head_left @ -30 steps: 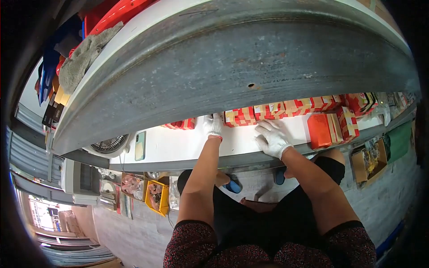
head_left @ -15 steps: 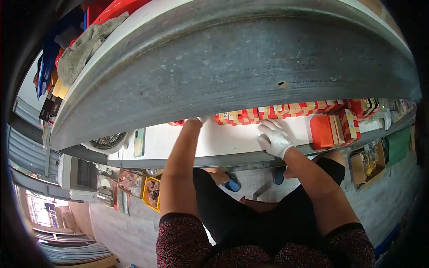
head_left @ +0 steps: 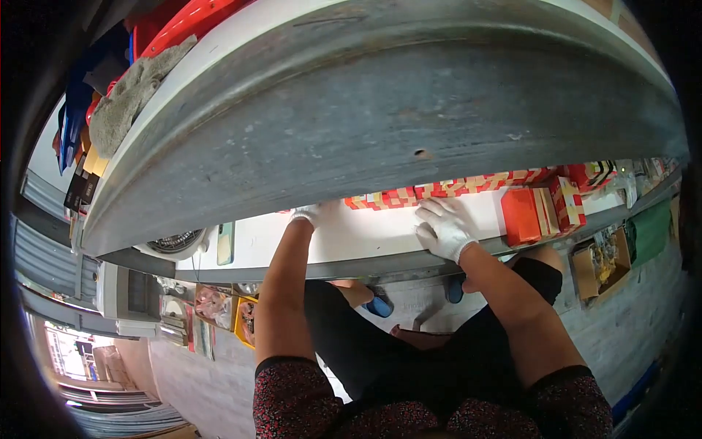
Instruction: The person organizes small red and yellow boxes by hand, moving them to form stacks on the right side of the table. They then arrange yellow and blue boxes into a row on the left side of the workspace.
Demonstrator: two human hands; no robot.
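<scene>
My right hand (head_left: 444, 228), in a white glove, lies on the white tabletop (head_left: 365, 241) with its fingers stretched out. Its fingertips reach the front of a row of red and cream boxes (head_left: 398, 196). Further left, my left hand (head_left: 305, 214), also gloved, reaches in under the grey metal shelf edge (head_left: 351, 139). That edge hides the left fingers, so what they touch or hold is not visible. A bit of red shows just left of the left hand. Right of my right hand stands a group of larger red boxes (head_left: 523, 216).
A phone (head_left: 225, 243) and a round fan (head_left: 174, 244) are at the tabletop's left end. Below, yellow bins (head_left: 244, 322) stand on the left and an open carton (head_left: 599, 267) on the right. A grey cloth (head_left: 139, 95) lies on the upper shelf.
My left hand has shifted left and slightly back, so more of its glove shows below the shelf edge. My right hand stays spread in nearly the same place. The view has moved slightly.
</scene>
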